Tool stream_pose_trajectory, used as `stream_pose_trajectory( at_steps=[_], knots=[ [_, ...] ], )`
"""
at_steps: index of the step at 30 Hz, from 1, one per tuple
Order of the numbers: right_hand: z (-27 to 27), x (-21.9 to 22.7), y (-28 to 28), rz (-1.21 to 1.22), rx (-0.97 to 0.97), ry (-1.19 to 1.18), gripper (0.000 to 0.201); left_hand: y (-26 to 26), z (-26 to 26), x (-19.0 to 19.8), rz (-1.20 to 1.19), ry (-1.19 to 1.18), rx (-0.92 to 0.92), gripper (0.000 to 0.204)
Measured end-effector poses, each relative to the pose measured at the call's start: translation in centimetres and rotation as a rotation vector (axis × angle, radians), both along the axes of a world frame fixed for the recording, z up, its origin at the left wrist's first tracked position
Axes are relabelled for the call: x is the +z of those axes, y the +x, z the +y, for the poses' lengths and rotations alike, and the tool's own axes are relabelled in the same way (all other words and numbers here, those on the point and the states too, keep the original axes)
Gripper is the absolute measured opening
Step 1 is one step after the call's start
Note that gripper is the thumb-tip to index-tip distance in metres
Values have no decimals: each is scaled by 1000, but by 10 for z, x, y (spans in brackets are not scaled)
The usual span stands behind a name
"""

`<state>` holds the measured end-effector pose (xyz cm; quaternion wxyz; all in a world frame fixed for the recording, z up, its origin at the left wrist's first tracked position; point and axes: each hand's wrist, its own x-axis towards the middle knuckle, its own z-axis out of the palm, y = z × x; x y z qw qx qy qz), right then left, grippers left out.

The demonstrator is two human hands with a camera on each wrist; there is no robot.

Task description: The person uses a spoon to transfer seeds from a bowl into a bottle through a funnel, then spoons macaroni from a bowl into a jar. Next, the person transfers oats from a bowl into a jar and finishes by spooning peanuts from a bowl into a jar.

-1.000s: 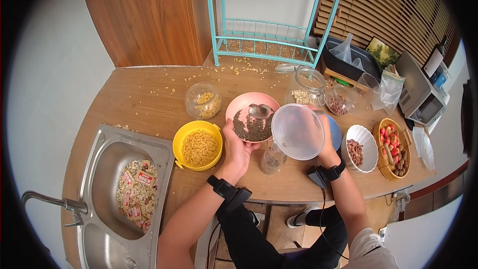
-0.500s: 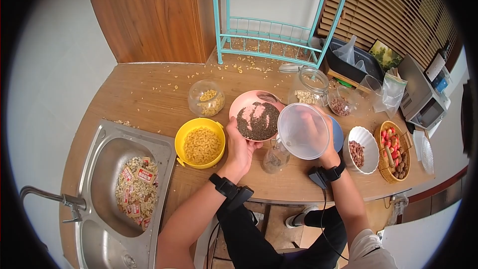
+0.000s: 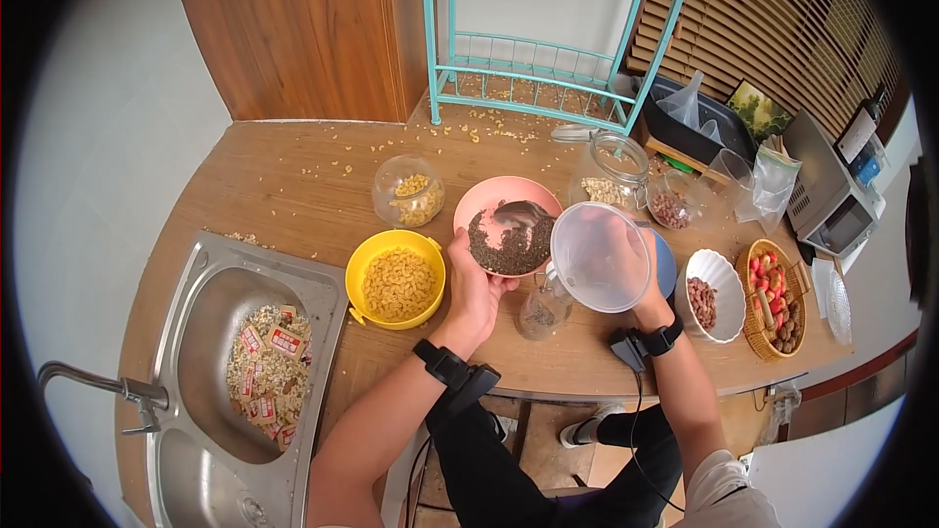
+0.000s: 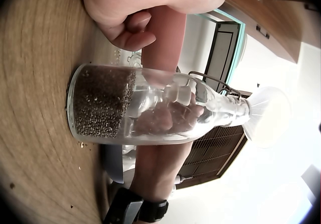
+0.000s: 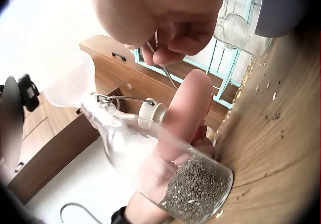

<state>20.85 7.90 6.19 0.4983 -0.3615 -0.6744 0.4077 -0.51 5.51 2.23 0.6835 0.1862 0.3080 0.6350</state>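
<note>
My left hand (image 3: 472,298) grips a pink bowl (image 3: 481,199) by its near left side. Small dark seeds (image 3: 509,256) lie in the bowl, with bare pink showing among them. A metal spoon (image 3: 522,211) dips into it, its handle pinched by my right hand (image 5: 170,38), which in the head view is partly behind a translucent funnel (image 3: 599,259). That funnel sits in the neck of a clear swing-top bottle (image 4: 155,108) standing on the counter. Dark seeds (image 4: 103,101) fill the bottle's lower part. Its stopper (image 5: 152,112) hangs open on the wire beside the neck.
A yellow bowl of macaroni (image 3: 438,279) and a round glass jar (image 3: 393,179) stand left, near the sink (image 3: 328,308). Rightward are a blue plate (image 3: 662,259), a white fluted bowl (image 3: 726,279), a wicker basket (image 3: 751,332) and a large glass jar (image 3: 616,158). Crumbs litter the counter.
The spoon has turned and shifted within the pink bowl, moving from the seeds to the far rim and back down. The seeds lie differently. Both hands keep their holds; the bottle stays put.
</note>
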Motion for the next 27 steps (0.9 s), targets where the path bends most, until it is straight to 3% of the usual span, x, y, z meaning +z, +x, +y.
stream_pose_trajectory(
  at_steps=[2,12,27],
  knots=[
    [-2,6,-5,8,-89,1,46,0,-1,3,8,-7,2,53],
    [-1,1,-1,63,-104,-118,50,0,-1,2,18,-12,7,54],
    [3,-8,-3,286,32,-370,42,-1,0,1,18,-21,5,55]
  ],
)
